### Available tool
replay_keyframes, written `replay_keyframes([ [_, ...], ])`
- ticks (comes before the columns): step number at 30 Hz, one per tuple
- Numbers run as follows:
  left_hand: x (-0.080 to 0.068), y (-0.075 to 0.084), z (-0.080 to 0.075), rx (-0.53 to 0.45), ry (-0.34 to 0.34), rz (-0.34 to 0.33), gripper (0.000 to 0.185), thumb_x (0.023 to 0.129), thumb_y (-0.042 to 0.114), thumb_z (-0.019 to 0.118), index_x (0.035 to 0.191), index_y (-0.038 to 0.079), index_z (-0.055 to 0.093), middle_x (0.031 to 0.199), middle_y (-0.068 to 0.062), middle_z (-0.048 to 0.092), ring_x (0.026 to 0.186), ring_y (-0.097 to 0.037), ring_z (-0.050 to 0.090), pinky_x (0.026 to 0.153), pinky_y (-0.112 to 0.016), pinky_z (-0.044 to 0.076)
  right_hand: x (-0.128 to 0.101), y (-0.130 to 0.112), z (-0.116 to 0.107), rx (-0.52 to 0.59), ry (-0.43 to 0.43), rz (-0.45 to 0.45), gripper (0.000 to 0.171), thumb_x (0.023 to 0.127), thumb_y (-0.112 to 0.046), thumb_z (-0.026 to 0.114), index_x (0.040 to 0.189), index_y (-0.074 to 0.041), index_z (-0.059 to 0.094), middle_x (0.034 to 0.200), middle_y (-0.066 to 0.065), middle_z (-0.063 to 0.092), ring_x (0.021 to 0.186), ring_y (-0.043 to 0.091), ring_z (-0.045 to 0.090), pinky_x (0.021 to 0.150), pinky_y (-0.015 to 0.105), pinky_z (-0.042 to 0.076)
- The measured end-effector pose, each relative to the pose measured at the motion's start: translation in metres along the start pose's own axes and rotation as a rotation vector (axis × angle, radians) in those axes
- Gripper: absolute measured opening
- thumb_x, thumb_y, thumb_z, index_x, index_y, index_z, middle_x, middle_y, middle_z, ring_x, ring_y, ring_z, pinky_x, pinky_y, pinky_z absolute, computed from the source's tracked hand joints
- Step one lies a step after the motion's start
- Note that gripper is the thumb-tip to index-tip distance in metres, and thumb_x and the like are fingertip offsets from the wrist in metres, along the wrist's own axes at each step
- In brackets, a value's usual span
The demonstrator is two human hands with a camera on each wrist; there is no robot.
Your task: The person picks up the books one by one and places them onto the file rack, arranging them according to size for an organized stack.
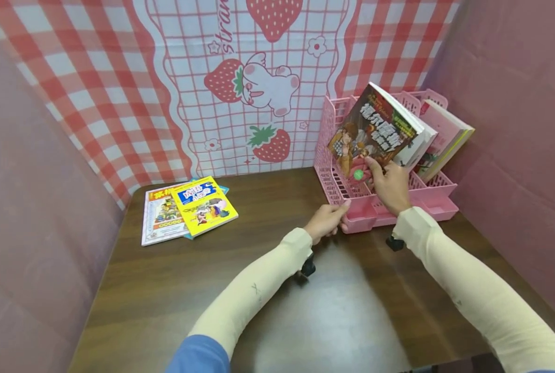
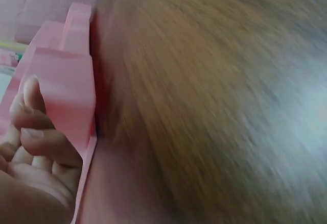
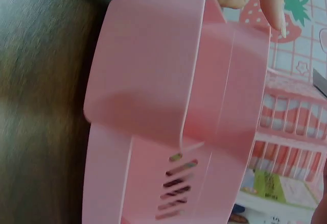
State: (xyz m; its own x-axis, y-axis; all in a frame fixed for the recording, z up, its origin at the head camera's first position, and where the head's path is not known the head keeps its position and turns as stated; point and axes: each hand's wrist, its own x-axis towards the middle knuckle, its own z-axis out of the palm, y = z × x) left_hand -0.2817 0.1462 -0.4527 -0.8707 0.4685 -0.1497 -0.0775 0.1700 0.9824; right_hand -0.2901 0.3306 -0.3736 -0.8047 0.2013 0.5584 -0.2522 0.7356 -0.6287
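Observation:
A pink plastic desktop book rack (image 1: pixel 321 155) stands at the right of the table. At its front left corner, my left hand (image 1: pixel 326 220) grips the low front tray (image 3: pixel 148 66); in the left wrist view its curled fingers (image 2: pixel 43 140) lie against the pink wall. My right hand (image 1: pixel 391 189) holds a brown-covered book (image 1: pixel 370 124) near its lower edge, with fingers on the cover. This book leans tilted in the rack's left part. Behind it is a white book (image 1: pixel 417 150), and further right a pink-and-green book (image 1: pixel 447 134) leans in the rack.
On the table's left lie a yellow book (image 1: pixel 207 207) and a white-and-red book (image 1: pixel 162 217), overlapping, with a blue edge beneath. A strawberry-print cloth (image 1: pixel 184 62) hangs behind. A pink curtain (image 1: pixel 515 129) borders the table's right side.

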Motion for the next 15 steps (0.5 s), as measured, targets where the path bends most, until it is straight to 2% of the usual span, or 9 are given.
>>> replay_keyframes([
  [4,0.004,0.003,0.007,-0.008,0.046,-0.016,0.059,0.107,0.051,0.05,0.071,0.007,0.064,0.066,-0.007,0.068,0.043,-0.01,0.041,0.039,-0.024,0.031,0.001,0.006,-0.005,-0.047,0.099,-0.015,0.058,0.103,-0.04,0.062,0.064,0.002,0.068,0.061,0.021,0.064,0.06,0.038,0.06,0.064,0.04,0.044],
  [7,0.006,0.004,0.009,-0.035,0.077,-0.046,0.061,0.106,0.053,0.05,0.067,0.008,0.063,0.063,-0.006,0.067,0.042,-0.01,0.041,0.039,-0.025,0.031,0.001,0.008,-0.009,-0.05,0.163,-0.017,0.062,0.102,-0.037,0.064,0.054,0.002,0.06,0.06,0.025,0.06,0.062,0.043,0.055,0.065,0.051,0.042],
  [9,0.007,0.005,0.009,-0.061,0.091,-0.058,0.063,0.106,0.054,0.049,0.066,0.008,0.063,0.062,-0.006,0.066,0.041,-0.01,0.04,0.039,-0.025,0.03,0.001,0.008,-0.012,-0.046,0.187,-0.017,0.064,0.103,-0.037,0.064,0.053,0.002,0.057,0.06,0.025,0.057,0.061,0.042,0.051,0.065,0.051,0.041],
  [12,0.009,0.006,0.01,-0.106,0.102,-0.063,0.061,0.107,0.051,0.049,0.067,0.007,0.062,0.061,-0.006,0.064,0.041,-0.01,0.039,0.039,-0.025,0.028,0.0,0.009,-0.018,-0.032,0.194,0.005,0.063,0.104,-0.039,0.062,0.06,0.006,0.064,0.061,0.023,0.061,0.062,0.037,0.053,0.068,0.046,0.042],
  [15,0.009,0.007,0.01,-0.133,0.083,-0.065,0.055,0.109,0.045,0.049,0.071,0.007,0.06,0.061,-0.006,0.063,0.041,-0.009,0.038,0.038,-0.024,0.028,-0.001,0.012,-0.023,-0.04,0.195,0.048,0.065,0.104,-0.043,0.059,0.067,0.009,0.068,0.06,0.019,0.061,0.065,0.035,0.055,0.075,0.044,0.043],
])
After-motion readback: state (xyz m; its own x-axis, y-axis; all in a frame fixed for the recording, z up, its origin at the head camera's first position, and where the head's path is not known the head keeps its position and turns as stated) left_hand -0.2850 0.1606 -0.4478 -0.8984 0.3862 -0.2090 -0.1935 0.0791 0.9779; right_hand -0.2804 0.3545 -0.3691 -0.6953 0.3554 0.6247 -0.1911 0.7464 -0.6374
